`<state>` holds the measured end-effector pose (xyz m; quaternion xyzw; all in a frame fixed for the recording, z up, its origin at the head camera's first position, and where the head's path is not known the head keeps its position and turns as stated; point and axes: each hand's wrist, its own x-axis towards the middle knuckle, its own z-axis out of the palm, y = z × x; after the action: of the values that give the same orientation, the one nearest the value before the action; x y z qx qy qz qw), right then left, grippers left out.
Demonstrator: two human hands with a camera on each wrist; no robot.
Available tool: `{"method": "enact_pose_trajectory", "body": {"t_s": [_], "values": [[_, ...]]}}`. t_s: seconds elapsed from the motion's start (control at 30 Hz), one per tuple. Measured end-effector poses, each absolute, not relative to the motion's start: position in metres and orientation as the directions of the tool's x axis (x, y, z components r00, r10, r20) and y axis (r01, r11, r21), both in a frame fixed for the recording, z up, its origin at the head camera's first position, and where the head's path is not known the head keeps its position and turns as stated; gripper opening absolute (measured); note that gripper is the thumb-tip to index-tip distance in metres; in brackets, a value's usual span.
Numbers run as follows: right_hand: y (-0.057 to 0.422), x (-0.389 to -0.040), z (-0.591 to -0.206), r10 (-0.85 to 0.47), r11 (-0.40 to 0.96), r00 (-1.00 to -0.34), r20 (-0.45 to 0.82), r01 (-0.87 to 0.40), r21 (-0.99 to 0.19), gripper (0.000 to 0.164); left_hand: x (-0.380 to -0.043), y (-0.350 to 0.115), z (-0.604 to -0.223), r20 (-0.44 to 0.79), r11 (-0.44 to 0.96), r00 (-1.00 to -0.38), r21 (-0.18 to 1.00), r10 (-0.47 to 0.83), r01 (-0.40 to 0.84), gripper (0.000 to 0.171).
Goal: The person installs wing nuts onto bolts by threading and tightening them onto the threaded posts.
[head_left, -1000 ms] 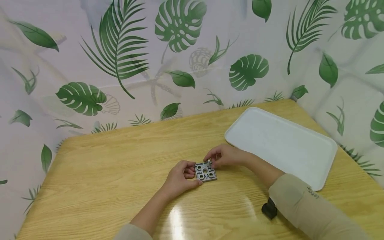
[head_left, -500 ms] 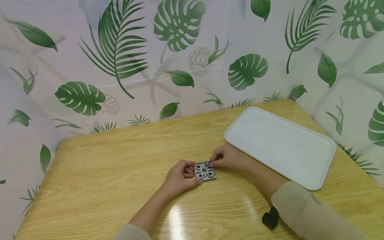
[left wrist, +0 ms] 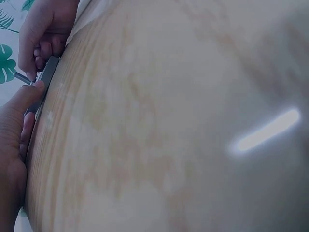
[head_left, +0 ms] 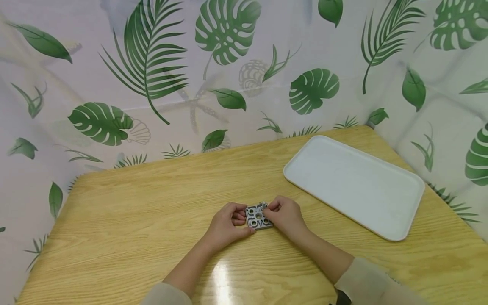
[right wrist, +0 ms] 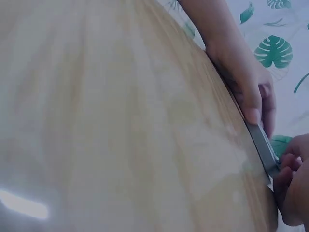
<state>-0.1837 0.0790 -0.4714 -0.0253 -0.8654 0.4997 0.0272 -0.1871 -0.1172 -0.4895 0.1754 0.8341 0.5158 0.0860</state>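
A square grey metal plate (head_left: 259,221) with several round holes lies flat on the table. My left hand (head_left: 228,226) grips its left side, thumb at the near edge and fingers along the left edge. At the far right corner a small silver bolt (head_left: 263,204) stands up from the plate; my right hand (head_left: 287,217) pinches it between thumb and fingers. In the left wrist view the bolt's shank (left wrist: 22,77) sticks out above the plate (left wrist: 47,75). The right wrist view shows the plate's edge (right wrist: 261,145) between both hands; the bolt is mostly hidden there.
A white rectangular tray (head_left: 354,186) lies at the right rear of the wooden table (head_left: 152,212). Leaf-patterned cloth (head_left: 171,63) hangs behind and beside the table. A black piece (head_left: 343,298) shows by the right sleeve.
My right hand has swung from the plate's far right side toward its near right, now covering part of the right edge. The left hand and plate stay nearly in place.
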Motion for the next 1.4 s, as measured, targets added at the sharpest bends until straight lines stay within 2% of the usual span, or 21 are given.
{"method": "enact_pose_trajectory", "body": {"t_s": [0.13,0.3,0.63,0.93,1.07,1.2,1.27,1.4], "values": [[0.069,-0.178,-0.474,0.163,0.48,-0.986,0.035,0.048,-0.876,0.009,-0.187,-0.117,-0.489,0.041,0.399,-0.923,0.894,0.382,0.205,0.059],[0.064,-0.173,-0.474,0.189,0.489,-0.98,0.066,0.036,-0.871,0.009,-0.187,-0.117,-0.488,0.04,0.401,-0.924,0.893,0.38,0.203,0.058],[0.066,-0.173,-0.47,0.14,0.501,-0.986,0.086,-0.004,-0.865,0.013,-0.187,-0.117,-0.487,0.05,0.397,-0.921,0.892,0.386,0.215,0.058],[0.076,-0.175,-0.468,0.093,0.482,-0.995,-0.019,0.062,-0.874,0.022,-0.187,-0.117,-0.488,0.047,0.408,-0.919,0.886,0.39,0.219,0.059],[0.088,-0.183,-0.461,-0.02,0.52,-0.998,-0.068,0.048,-0.853,0.023,-0.186,-0.116,-0.489,0.043,0.396,-0.92,0.894,0.389,0.209,0.06],[0.11,-0.204,-0.451,-0.235,0.521,-0.97,-0.063,-0.07,-0.851,0.028,-0.187,-0.117,-0.489,0.035,0.394,-0.922,0.898,0.385,0.198,0.061],[0.121,-0.219,-0.449,-0.373,0.513,-0.925,-0.073,-0.14,-0.847,0.032,-0.187,-0.117,-0.489,0.026,0.399,-0.923,0.897,0.384,0.191,0.062],[0.133,-0.243,-0.45,-0.6,0.491,-0.788,-0.138,-0.227,-0.841,0.032,-0.187,-0.118,-0.488,0.016,0.407,-0.923,0.894,0.384,0.185,0.062]]}}
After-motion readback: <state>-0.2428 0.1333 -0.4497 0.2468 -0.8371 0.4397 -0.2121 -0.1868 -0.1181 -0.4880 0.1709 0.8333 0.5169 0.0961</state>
